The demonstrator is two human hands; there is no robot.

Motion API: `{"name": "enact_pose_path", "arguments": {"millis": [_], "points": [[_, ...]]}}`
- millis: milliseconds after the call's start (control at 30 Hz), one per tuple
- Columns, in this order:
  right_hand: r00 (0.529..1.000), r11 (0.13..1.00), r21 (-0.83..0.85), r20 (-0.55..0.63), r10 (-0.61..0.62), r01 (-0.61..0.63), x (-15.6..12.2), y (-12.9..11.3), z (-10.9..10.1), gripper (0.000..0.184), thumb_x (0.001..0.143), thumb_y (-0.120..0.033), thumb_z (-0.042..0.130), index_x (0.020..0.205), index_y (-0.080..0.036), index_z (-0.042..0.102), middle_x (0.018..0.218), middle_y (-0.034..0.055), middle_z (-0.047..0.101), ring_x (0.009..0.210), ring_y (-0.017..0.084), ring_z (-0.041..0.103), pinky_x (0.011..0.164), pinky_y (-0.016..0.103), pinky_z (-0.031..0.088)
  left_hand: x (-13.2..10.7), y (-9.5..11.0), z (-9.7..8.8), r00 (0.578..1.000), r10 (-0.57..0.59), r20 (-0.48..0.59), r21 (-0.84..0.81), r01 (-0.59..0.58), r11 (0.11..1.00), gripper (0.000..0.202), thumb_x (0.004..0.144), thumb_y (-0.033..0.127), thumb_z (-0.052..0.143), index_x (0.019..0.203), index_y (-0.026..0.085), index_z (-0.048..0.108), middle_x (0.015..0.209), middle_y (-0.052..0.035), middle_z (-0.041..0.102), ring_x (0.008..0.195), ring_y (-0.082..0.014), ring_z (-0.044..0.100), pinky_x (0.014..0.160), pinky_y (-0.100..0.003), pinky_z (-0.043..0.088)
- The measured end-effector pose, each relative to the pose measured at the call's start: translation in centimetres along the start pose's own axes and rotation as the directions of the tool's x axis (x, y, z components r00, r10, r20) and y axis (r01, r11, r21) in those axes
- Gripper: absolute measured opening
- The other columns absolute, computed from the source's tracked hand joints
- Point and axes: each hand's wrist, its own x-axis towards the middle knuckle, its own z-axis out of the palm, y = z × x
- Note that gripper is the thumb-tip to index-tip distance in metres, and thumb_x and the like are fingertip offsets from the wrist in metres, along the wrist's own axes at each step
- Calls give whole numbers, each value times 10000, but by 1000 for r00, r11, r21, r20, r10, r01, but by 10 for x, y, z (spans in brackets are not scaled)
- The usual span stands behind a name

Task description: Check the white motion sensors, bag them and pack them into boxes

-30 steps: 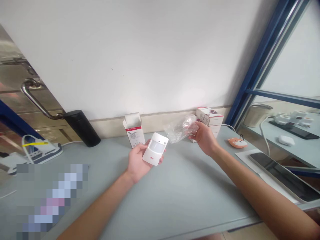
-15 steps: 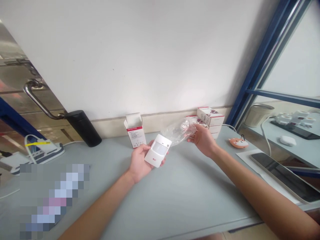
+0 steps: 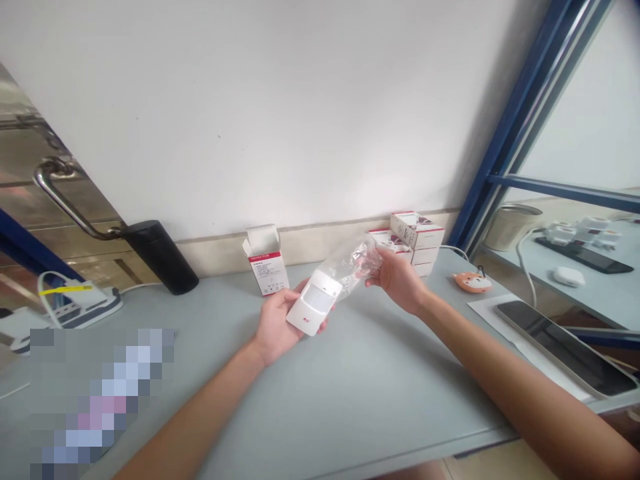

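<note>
A white motion detector [image 3: 314, 304] lies in my left hand [image 3: 275, 327], its windowed face up and its lower end towards me. My left fingers wrap round its sides. A clear plastic bag [image 3: 354, 267] covers the detector's upper end and stretches up to the right. My right hand [image 3: 397, 279] pinches the bag's far end between thumb and fingers. Just behind my left hand, an opened white and red box [image 3: 269, 270] marked DETECTOR stands upright with its flap raised.
Stacked white and red boxes [image 3: 415, 240] stand by the wall behind my right hand. A black bottle [image 3: 163, 259] is at the back left, near a power strip [image 3: 95, 307]. To the right lie an orange animal-faced case [image 3: 473, 282] and a phone [image 3: 563, 347] on paper.
The bag has come down over the detector's upper end, which was bare before. My right hand has shifted slightly left, nearer the detector. The whole view has moved a little.
</note>
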Motion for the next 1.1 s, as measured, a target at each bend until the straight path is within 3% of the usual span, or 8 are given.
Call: {"name": "enact_pose_path", "arguments": {"millis": [233,367,467,567,667,767,900,1100], "points": [[998,998,31,40,49,-50,1,7,7,591,977,-751,426,1191,-259,674,1235,102,740,1069,265,716,789,355,605,1,-5,1,998,16,-58,37,-14,999,311,844,268,578,1140,183,624,971,-99,725,720,-289,719,719,-389,488],[973,993,-78,205,104,-89,-9,22,21,540,948,-681,616,1274,-257,692,1256,101,739,1142,264,692,978,421,592,2,-7,1,999,23,-45,77,-20,997,286,880,270,586,1151,180,591,979,-105,729,772,-305,733,759,-397,486],[943,983,-162,305,135,-89,-15,33,30,505,907,-585,736,1250,-215,716,1248,108,738,1073,256,704,1013,446,574,6,-12,-4,999,19,-43,79,-16,997,278,904,257,640,1171,194,593,1058,-101,736,896,-283,731,825,-385,497],[969,978,-203,232,88,-40,-15,38,32,468,897,-544,762,1209,-198,715,1222,102,748,1071,253,703,1009,433,559,11,-18,-10,995,65,-76,121,-55,991,265,915,250,705,1164,219,618,1100,-71,733,1020,-243,702,891,-351,500],[984,953,-298,177,-5,58,-13,38,29,404,908,-507,755,1168,-201,706,1182,83,758,1105,260,692,1004,421,538,15,-23,-13,985,130,-115,266,-96,959,319,893,285,772,1185,221,659,1115,-78,745,1080,-255,694,931,-354,500],[980,900,-407,175,-91,157,-12,36,27,371,915,-475,742,1163,-202,698,1135,70,761,1072,261,693,966,414,538,15,-22,-12,970,200,-138,411,-128,902,369,845,261,807,1195,217,698,1267,-105,727,1197,-281,662,978,-352,491],[973,841,-497,179,-144,216,-13,33,29,376,889,-424,765,1190,-208,701,1153,68,758,1048,252,688,930,396,537,11,-16,-9,950,274,-151,533,-155,832,568,801,201,746,1351,272,624,1486,-89,617,1335,-317,595,1038,-413,502],[961,831,-498,236,-144,247,-12,33,28,359,901,-436,752,1176,-211,697,1133,61,761,1032,248,692,918,394,534,11,-18,-10,945,327,-31,639,-233,733,507,911,430,714,1374,257,601,1505,-84,611,1384,-321,572,1111,-424,496]]}}
